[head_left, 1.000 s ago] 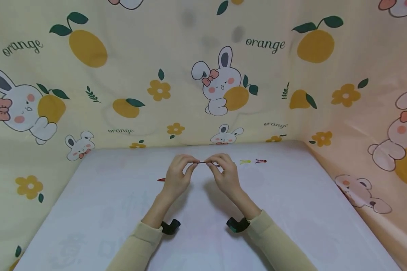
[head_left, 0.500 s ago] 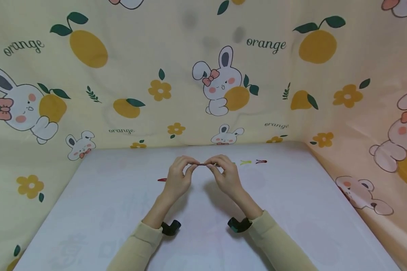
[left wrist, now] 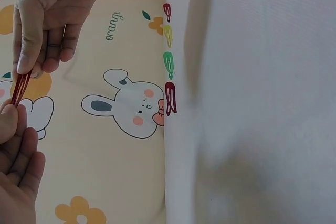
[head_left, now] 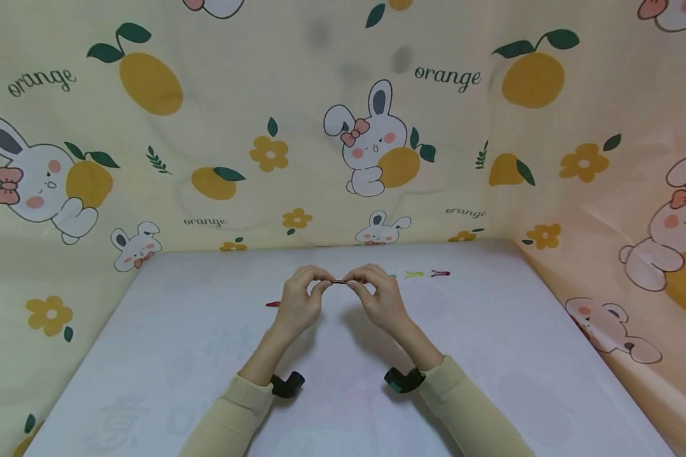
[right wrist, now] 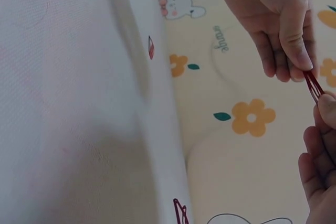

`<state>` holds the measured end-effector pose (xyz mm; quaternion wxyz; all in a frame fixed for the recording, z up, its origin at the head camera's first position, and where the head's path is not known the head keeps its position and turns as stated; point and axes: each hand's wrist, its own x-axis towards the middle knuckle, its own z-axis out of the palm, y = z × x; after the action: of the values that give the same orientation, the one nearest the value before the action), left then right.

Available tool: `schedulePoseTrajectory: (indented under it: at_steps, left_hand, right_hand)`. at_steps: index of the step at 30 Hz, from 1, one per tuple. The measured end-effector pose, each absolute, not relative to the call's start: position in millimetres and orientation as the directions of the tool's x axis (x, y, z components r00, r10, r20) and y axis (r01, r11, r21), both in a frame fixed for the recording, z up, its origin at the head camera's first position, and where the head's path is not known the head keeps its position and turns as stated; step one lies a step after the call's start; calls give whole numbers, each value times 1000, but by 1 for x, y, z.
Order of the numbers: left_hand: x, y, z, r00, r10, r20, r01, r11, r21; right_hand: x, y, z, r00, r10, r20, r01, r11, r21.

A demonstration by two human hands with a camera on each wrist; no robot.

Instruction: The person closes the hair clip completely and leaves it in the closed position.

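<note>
Both hands are raised above the white table, fingertips facing each other. Between them is a dark red snap hair clip (head_left: pixel 339 281), seen closer in the left wrist view as a slim clip (left wrist: pixel 21 88). My left hand (head_left: pixel 300 299) pinches one end between thumb and fingers. The other end is pinched by my right hand (head_left: pixel 379 298). Whether the clip is snapped or unsnapped I cannot tell. To the right lie a green clip (head_left: pixel 392 276), partly hidden by the right hand, a yellow clip (head_left: pixel 414 274) and a dark red clip (head_left: pixel 441 273).
Beside the left wrist a red clip (head_left: pixel 272 304) lies on the white table (head_left: pixel 166 355). Another dark red clip (left wrist: pixel 171 98) shows in the left wrist view, in line with the coloured ones. A printed curtain (head_left: pixel 297 76) stands behind the table.
Both hands have come down slightly together, still pinching the hair clip. The green clip now shows beside the right hand. The clips on the table have stayed put.
</note>
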<state>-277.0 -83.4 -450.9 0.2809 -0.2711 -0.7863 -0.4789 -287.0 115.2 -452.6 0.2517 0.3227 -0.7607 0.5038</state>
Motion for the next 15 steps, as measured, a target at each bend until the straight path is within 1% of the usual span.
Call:
schedulePoseTrajectory:
  at_steps: [6, 12, 15]
  left_hand:
    - [-276, -84, -450, -715, 158, 681, 680, 383, 625]
    - [-276, -86, -450, -754, 157, 638, 643, 375, 667]
    - [-275, -86, -449, -763, 153, 628, 634, 368, 680]
  right_hand:
    - [-287, 116, -452, -676, -253, 692, -735, 292, -612]
    - [-287, 116, -453, -703, -282, 653, -711, 249, -658]
    - [-287, 116, -453, -705, -281, 651, -709, 237, -665]
